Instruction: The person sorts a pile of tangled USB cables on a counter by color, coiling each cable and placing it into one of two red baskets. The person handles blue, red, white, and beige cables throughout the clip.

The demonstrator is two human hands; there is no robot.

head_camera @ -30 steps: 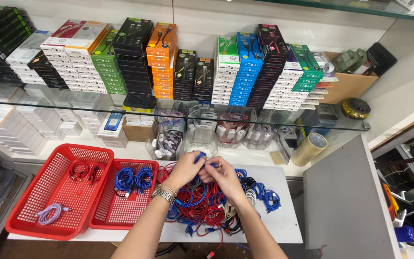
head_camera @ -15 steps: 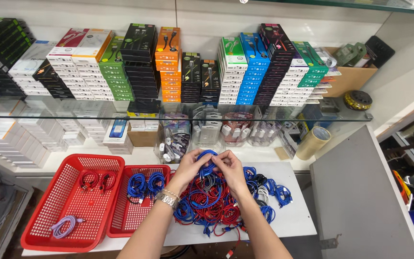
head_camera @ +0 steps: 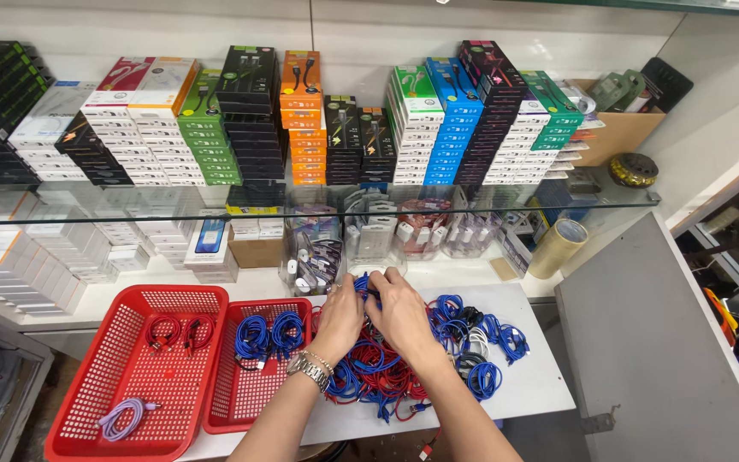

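My left hand, with a metal watch on its wrist, and my right hand meet over a heap of coiled red and blue cables on a white counter. Both hands pinch one blue cable at the top of the heap. More blue and black coils lie to the right of my right hand.
Two red mesh baskets stand at the left: the bigger basket holds red and lilac cables, the smaller basket holds blue coils. Stacked coloured boxes fill a glass shelf behind. A tape roll and a grey panel sit right.
Both hands have moved slightly away from me onto the far top of the cable heap and stay together on the blue cable. The view has shifted a little.
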